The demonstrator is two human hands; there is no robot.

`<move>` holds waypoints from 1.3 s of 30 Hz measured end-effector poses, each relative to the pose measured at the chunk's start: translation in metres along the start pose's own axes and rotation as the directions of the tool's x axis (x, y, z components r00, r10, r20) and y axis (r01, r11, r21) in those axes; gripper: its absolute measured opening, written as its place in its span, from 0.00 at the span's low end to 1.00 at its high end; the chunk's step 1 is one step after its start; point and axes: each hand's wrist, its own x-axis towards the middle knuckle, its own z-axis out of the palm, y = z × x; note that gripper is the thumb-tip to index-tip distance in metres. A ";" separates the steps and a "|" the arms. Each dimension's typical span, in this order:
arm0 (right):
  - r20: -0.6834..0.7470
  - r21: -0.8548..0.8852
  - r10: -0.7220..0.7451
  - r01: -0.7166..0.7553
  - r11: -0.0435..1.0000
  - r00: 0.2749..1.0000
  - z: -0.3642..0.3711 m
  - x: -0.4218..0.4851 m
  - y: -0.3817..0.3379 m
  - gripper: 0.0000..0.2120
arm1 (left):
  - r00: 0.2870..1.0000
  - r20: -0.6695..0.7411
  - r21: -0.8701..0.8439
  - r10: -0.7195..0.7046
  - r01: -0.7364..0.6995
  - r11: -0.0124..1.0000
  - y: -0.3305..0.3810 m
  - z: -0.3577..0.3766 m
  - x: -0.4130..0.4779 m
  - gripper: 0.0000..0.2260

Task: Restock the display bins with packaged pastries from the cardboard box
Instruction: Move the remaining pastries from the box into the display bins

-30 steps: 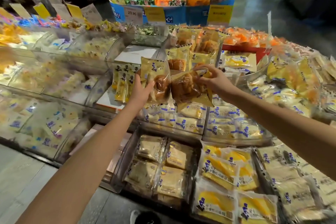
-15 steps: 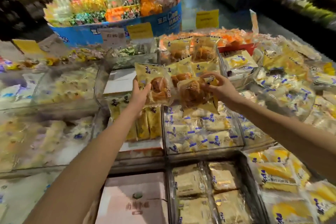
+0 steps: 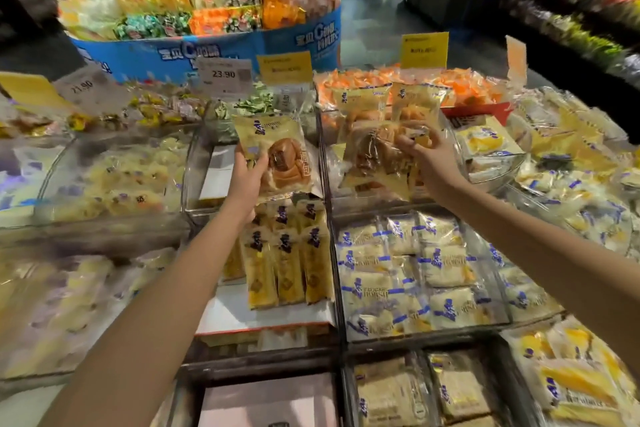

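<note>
My left hand grips one yellow pack with a brown bun, held upright over the clear bin with a white bottom. My right hand pinches a second bun pack by its top edge, lowering it into the neighbouring clear bin. Two more bun packs stand upright at the back of that bin. The cardboard box is not in view.
Clear bins in tiers hold wrapped cakes: yellow sticks, white-and-blue packs, flat tan packs. Price tags stand behind the bins. A blue round candy stand fills the back. Dark shelves line the aisle at right.
The view has swung and moved closer to the bins. Both hands with their packs have moved apart, the right pack sinking toward the bin with the standing bun packs.
</note>
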 end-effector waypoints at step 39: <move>0.493 -0.857 0.126 0.456 0.239 0.861 0.233 0.161 0.059 0.49 | 0.998 -0.011 0.443 -0.060 0.058 0.895 -0.049 -0.057 0.188 0.51</move>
